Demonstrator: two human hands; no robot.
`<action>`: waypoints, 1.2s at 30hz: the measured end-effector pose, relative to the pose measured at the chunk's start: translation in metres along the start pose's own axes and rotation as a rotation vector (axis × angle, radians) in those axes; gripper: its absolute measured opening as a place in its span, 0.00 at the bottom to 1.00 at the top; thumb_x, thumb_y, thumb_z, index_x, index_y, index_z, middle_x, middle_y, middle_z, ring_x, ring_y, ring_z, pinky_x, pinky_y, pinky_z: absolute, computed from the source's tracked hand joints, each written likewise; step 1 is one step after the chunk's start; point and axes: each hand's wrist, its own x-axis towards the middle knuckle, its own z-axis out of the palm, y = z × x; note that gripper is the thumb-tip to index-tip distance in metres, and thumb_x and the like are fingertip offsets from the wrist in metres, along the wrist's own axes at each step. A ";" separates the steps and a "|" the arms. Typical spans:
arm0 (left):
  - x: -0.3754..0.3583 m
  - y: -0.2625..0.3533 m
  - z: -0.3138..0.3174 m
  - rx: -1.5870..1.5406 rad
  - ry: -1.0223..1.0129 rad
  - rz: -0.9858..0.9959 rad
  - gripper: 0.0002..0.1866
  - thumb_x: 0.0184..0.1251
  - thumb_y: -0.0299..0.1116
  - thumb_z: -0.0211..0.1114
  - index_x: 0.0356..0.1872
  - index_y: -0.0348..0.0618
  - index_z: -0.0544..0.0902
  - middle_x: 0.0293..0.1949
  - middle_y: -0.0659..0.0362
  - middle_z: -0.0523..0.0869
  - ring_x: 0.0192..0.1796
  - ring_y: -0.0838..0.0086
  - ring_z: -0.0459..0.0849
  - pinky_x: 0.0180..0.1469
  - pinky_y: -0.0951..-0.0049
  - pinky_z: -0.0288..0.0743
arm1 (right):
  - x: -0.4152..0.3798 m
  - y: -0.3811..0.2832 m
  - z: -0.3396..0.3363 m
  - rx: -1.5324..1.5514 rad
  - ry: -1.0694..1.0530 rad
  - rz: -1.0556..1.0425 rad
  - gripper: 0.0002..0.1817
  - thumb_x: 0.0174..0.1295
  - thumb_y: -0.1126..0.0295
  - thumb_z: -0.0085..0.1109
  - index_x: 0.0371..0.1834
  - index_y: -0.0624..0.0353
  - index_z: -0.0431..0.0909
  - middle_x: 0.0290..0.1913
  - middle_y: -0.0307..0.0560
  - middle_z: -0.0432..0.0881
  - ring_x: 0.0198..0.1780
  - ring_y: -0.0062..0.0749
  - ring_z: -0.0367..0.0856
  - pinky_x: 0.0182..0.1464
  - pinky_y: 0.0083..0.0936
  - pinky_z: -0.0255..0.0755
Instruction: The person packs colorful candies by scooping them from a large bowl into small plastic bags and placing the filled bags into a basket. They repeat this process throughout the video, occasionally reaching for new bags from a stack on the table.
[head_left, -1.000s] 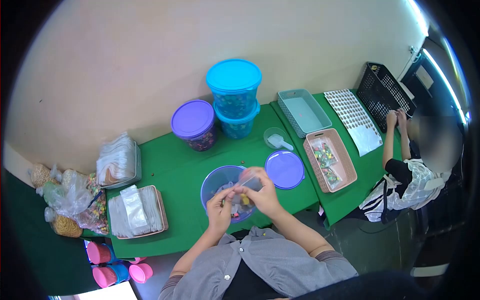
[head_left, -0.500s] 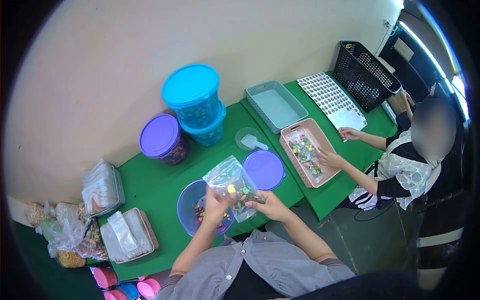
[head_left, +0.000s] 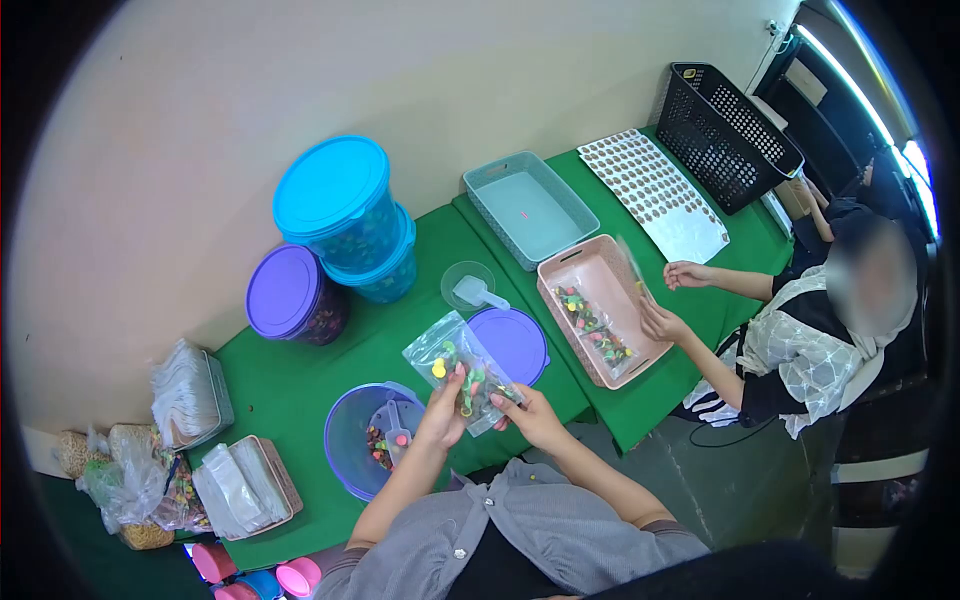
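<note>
A clear plastic bag point(head_left: 468, 372) with colourful candies inside hangs between my two hands, tilted. My left hand point(head_left: 443, 412) is closed on its lower left side, and my right hand point(head_left: 532, 415) grips the lower right edge. Below and left of the bag stands a purple tub point(head_left: 345, 440) holding more candies and a scoop point(head_left: 397, 432). A purple lid point(head_left: 510, 346) lies behind the bag, partly covered by it. Beyond that is a small clear bowl point(head_left: 460, 276) with a white scoop point(head_left: 480, 292).
A co-worker's hand holds a packet above a pink basket point(head_left: 610, 376) of filled bags. Teal basket point(head_left: 530, 212), sticker sheet point(head_left: 660, 195) and black basket point(head_left: 725, 140) stand beyond. Lidded tubs point(head_left: 335, 190) are at the back left; baskets of empty bags point(head_left: 245, 485) at the left.
My hands and the bag have shifted slightly left, uncovering the scoop in the purple tub. The co-worker's hand has lifted a packet out of the pink basket. The view has shifted a little.
</note>
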 end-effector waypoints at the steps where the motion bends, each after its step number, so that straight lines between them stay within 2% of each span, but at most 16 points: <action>1: 0.005 -0.002 -0.001 0.004 -0.005 0.012 0.14 0.73 0.40 0.61 0.52 0.45 0.77 0.45 0.63 0.81 0.45 0.78 0.80 0.52 0.72 0.77 | 0.001 -0.002 -0.004 0.000 0.000 0.001 0.17 0.68 0.59 0.61 0.49 0.63 0.79 0.29 0.37 0.82 0.27 0.18 0.78 0.32 0.18 0.74; 5: 0.018 -0.009 0.003 -0.038 -0.070 0.043 0.15 0.75 0.38 0.57 0.57 0.45 0.73 0.50 0.62 0.81 0.51 0.76 0.81 0.56 0.68 0.77 | 0.005 -0.010 -0.023 -0.059 0.093 -0.010 0.16 0.69 0.60 0.60 0.47 0.63 0.80 0.31 0.38 0.81 0.28 0.18 0.78 0.32 0.17 0.74; 7: 0.020 -0.004 0.014 -0.135 -0.096 0.150 0.17 0.76 0.35 0.54 0.62 0.42 0.70 0.57 0.57 0.79 0.59 0.69 0.79 0.62 0.60 0.74 | 0.007 -0.014 -0.037 -0.074 0.150 -0.018 0.15 0.70 0.60 0.59 0.47 0.63 0.80 0.32 0.39 0.82 0.29 0.18 0.78 0.31 0.17 0.73; 9: 0.019 0.006 0.014 -0.099 -0.023 0.182 0.19 0.77 0.34 0.52 0.64 0.41 0.68 0.61 0.53 0.76 0.66 0.62 0.74 0.67 0.54 0.70 | 0.011 -0.022 -0.057 -0.120 0.405 -0.265 0.15 0.71 0.62 0.56 0.49 0.64 0.80 0.35 0.40 0.82 0.32 0.18 0.78 0.33 0.18 0.74; 13: 0.016 0.020 0.001 -0.050 0.040 0.293 0.20 0.76 0.34 0.53 0.64 0.40 0.67 0.61 0.52 0.75 0.67 0.59 0.73 0.69 0.50 0.67 | 0.037 -0.031 -0.147 -0.825 0.762 -0.503 0.16 0.68 0.74 0.51 0.58 0.63 0.77 0.51 0.57 0.81 0.45 0.44 0.81 0.50 0.32 0.74; 14: 0.014 0.020 -0.003 -0.061 0.051 0.311 0.20 0.75 0.34 0.53 0.64 0.40 0.67 0.60 0.52 0.76 0.66 0.59 0.73 0.69 0.50 0.67 | 0.047 -0.032 -0.166 -0.826 0.755 -0.502 0.16 0.68 0.74 0.51 0.58 0.63 0.77 0.51 0.57 0.81 0.45 0.44 0.81 0.50 0.32 0.74; 16: 0.012 0.017 -0.003 -0.098 0.100 0.326 0.19 0.73 0.33 0.53 0.62 0.40 0.68 0.56 0.52 0.78 0.63 0.59 0.76 0.68 0.49 0.67 | 0.066 -0.029 -0.200 -1.446 0.844 -0.530 0.21 0.64 0.78 0.51 0.60 0.57 0.78 0.58 0.57 0.76 0.56 0.49 0.76 0.54 0.37 0.73; 17: 0.012 0.014 -0.005 -0.102 0.105 0.330 0.19 0.73 0.33 0.53 0.62 0.40 0.68 0.56 0.52 0.78 0.63 0.59 0.76 0.68 0.49 0.67 | 0.076 -0.018 -0.220 -1.446 0.836 -0.532 0.21 0.64 0.78 0.51 0.60 0.57 0.78 0.58 0.57 0.76 0.56 0.49 0.76 0.54 0.37 0.73; 19: 0.011 0.007 -0.012 -0.125 0.075 0.313 0.18 0.73 0.32 0.53 0.60 0.40 0.70 0.52 0.53 0.79 0.59 0.59 0.79 0.67 0.49 0.68 | 0.095 0.000 -0.248 -1.580 0.639 -0.233 0.27 0.56 0.79 0.52 0.61 0.52 0.78 0.65 0.58 0.71 0.60 0.55 0.69 0.62 0.45 0.66; 23: -0.003 0.006 -0.017 -0.110 0.089 0.314 0.16 0.73 0.31 0.53 0.58 0.41 0.71 0.48 0.56 0.82 0.56 0.63 0.81 0.67 0.49 0.69 | 0.104 0.005 -0.258 -1.556 0.546 -0.083 0.29 0.51 0.78 0.52 0.61 0.50 0.79 0.65 0.57 0.71 0.61 0.55 0.68 0.62 0.47 0.65; 25: -0.014 0.010 -0.023 -0.094 0.121 0.378 0.15 0.73 0.32 0.52 0.57 0.41 0.72 0.47 0.56 0.82 0.54 0.63 0.82 0.66 0.50 0.71 | 0.108 -0.001 -0.252 -1.526 0.579 -0.068 0.31 0.48 0.74 0.59 0.61 0.48 0.78 0.67 0.57 0.69 0.64 0.56 0.65 0.62 0.47 0.65; 27: -0.027 0.018 -0.031 -0.099 0.152 0.447 0.14 0.73 0.31 0.52 0.56 0.40 0.72 0.47 0.55 0.81 0.53 0.63 0.82 0.64 0.53 0.73 | 0.113 -0.006 -0.236 -1.437 0.586 -0.111 0.30 0.50 0.78 0.52 0.61 0.50 0.78 0.65 0.58 0.71 0.62 0.57 0.66 0.65 0.48 0.62; 29: -0.044 0.030 -0.044 -0.113 0.197 0.531 0.14 0.73 0.31 0.53 0.55 0.40 0.72 0.48 0.54 0.81 0.52 0.64 0.82 0.62 0.56 0.74 | 0.123 -0.006 -0.208 -1.274 0.671 -0.419 0.28 0.52 0.79 0.51 0.60 0.53 0.78 0.64 0.60 0.71 0.63 0.57 0.65 0.67 0.49 0.59; 32: -0.079 0.055 -0.071 0.029 0.346 0.769 0.11 0.74 0.30 0.52 0.53 0.39 0.74 0.45 0.55 0.82 0.48 0.69 0.82 0.54 0.68 0.78 | 0.122 -0.029 -0.112 -1.173 0.452 -0.546 0.34 0.55 0.79 0.51 0.71 0.57 0.64 0.63 0.63 0.70 0.63 0.57 0.64 0.68 0.47 0.55; 35: -0.119 0.079 -0.106 0.088 0.571 0.951 0.10 0.75 0.30 0.51 0.51 0.39 0.76 0.43 0.56 0.82 0.46 0.71 0.81 0.53 0.70 0.77 | 0.110 -0.032 -0.005 -1.012 0.152 -0.611 0.43 0.60 0.75 0.53 0.78 0.62 0.43 0.64 0.64 0.69 0.64 0.57 0.63 0.69 0.46 0.52; 36: -0.133 0.086 -0.123 0.069 0.609 0.980 0.10 0.75 0.30 0.51 0.51 0.39 0.76 0.43 0.56 0.82 0.46 0.71 0.81 0.53 0.70 0.77 | 0.102 -0.029 0.029 -0.996 0.070 -0.661 0.43 0.62 0.72 0.54 0.78 0.62 0.43 0.66 0.64 0.67 0.64 0.56 0.63 0.69 0.45 0.52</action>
